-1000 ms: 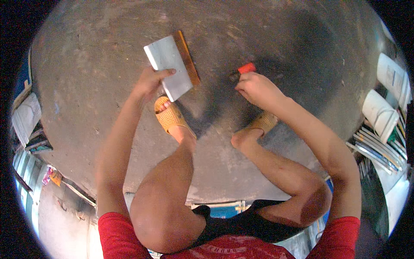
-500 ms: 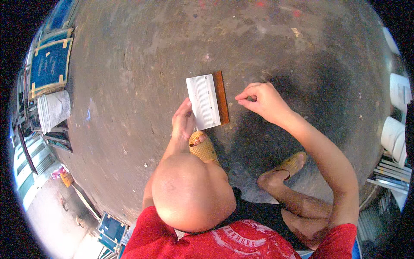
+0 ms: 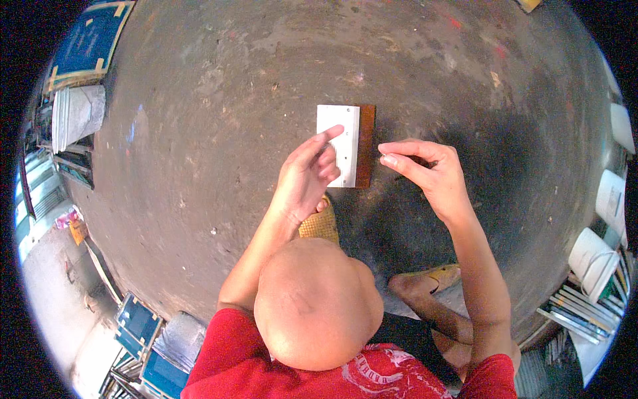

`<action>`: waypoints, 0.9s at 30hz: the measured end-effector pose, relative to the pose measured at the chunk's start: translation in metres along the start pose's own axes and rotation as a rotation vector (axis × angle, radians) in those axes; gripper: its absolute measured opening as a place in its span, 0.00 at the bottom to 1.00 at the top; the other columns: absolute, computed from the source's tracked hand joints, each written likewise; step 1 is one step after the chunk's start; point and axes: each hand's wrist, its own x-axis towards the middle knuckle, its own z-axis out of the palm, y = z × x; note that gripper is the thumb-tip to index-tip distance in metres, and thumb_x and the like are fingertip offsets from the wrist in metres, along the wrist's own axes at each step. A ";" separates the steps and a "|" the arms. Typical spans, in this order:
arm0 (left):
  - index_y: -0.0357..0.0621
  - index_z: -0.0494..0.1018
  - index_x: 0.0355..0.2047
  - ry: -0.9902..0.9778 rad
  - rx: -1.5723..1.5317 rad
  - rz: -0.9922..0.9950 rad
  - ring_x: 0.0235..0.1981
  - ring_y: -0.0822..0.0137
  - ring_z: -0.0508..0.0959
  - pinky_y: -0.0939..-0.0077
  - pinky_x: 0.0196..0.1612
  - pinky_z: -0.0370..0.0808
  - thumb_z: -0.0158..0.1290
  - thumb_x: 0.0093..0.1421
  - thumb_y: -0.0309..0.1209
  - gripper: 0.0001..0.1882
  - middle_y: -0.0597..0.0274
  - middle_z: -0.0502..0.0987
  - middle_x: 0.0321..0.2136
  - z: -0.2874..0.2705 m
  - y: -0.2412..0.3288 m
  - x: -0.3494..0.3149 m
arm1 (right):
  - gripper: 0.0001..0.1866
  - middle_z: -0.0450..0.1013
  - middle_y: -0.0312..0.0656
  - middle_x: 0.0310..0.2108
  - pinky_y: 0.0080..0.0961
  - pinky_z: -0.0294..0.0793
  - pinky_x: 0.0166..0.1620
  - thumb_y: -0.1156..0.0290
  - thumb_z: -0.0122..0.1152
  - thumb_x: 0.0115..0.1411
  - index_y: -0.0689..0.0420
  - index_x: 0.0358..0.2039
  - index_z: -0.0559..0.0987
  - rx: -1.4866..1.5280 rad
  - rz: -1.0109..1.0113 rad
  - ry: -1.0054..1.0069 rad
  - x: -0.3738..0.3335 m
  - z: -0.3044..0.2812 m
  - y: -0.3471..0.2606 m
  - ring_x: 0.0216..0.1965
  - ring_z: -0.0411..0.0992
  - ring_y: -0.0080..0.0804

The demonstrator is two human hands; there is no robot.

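A squeegee [image 3: 344, 166] with a pale ribbed metal handle and a brown blade is in front of my left slipper [image 3: 320, 224]. My left hand [image 3: 307, 174] is over the handle's near left side, its index finger stretched across the metal and the other fingers loosely curled. Whether that fingertip touches the handle, I cannot tell. Just right of the brown blade, my right hand [image 3: 435, 169] pinches thumb and fingertips together, apart from the squeegee. Anything between those fingertips is too small to make out.
My bent left knee [image 3: 319, 306] rises close below my left hand. White buckets [image 3: 78, 118] and blue framed panels [image 3: 90, 40] line the left side. At right are more white buckets [image 3: 593, 261] and stacked frames [image 3: 581, 309]. The floor [image 3: 219, 86] is dark and stained.
My left hand has left the handle's left edge and come up across it, index finger extended. My right hand has turned more upright, still pinched. The squeegee appears further right in view.
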 end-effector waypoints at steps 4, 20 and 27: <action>0.33 0.59 0.61 -0.291 -0.124 -0.048 0.23 0.73 0.65 0.79 0.28 0.70 0.44 0.66 0.30 0.24 0.65 0.65 0.26 0.034 0.007 0.006 | 0.10 0.79 0.39 0.34 0.19 0.71 0.43 0.72 0.63 0.57 0.61 0.38 0.83 -0.004 -0.088 0.019 -0.001 0.004 -0.003 0.36 0.75 0.23; 0.39 0.72 0.45 -0.553 -0.412 -0.126 0.28 0.73 0.74 0.71 0.39 0.80 0.51 0.65 0.35 0.13 0.65 0.75 0.30 0.050 -0.028 0.037 | 0.07 0.79 0.38 0.33 0.16 0.72 0.40 0.80 0.66 0.53 0.63 0.35 0.83 -0.081 -0.114 0.351 -0.029 -0.004 -0.050 0.35 0.74 0.20; 0.38 0.72 0.46 -0.560 -0.440 -0.193 0.30 0.74 0.77 0.71 0.42 0.80 0.52 0.64 0.34 0.14 0.65 0.78 0.30 0.054 -0.027 0.029 | 0.08 0.79 0.39 0.34 0.18 0.73 0.42 0.79 0.65 0.54 0.63 0.35 0.82 -0.040 -0.092 0.392 -0.023 0.008 -0.057 0.37 0.75 0.22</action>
